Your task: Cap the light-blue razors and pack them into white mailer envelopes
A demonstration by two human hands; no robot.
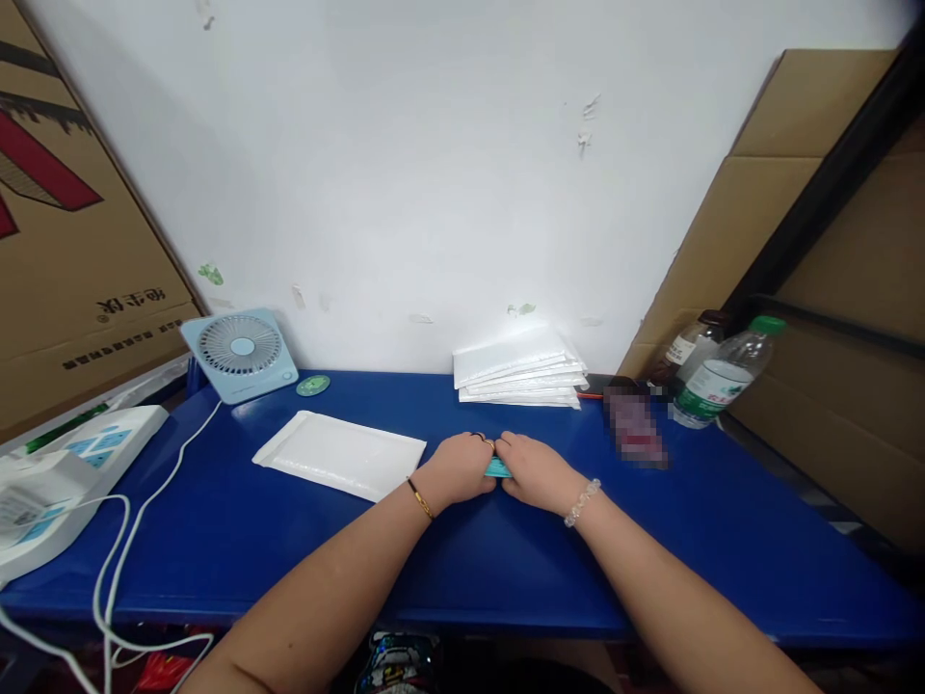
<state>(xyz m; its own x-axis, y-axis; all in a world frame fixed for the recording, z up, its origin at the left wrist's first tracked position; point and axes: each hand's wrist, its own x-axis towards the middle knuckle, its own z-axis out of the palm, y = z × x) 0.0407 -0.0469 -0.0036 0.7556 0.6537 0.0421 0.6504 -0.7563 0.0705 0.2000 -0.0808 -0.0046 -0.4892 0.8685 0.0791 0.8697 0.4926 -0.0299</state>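
Note:
My left hand (462, 469) and my right hand (536, 472) meet above the middle of the blue table (506, 578). Both are closed around a small teal item (498, 467), and only a strip of it shows between them. What kind of item it is cannot be made out. Left of my left hand, a white padded envelope (343, 455) lies flat. Behind my hands, against the wall, is a stack of similar white envelopes (518, 368).
A light blue fan (242, 355) and a round green disc (313, 386) stand at the back left, near a white power strip (108, 453) with cables. At right are a blurred phone-like object (636, 424), a green-capped bottle (723, 376) and a dark-capped bottle (686, 352).

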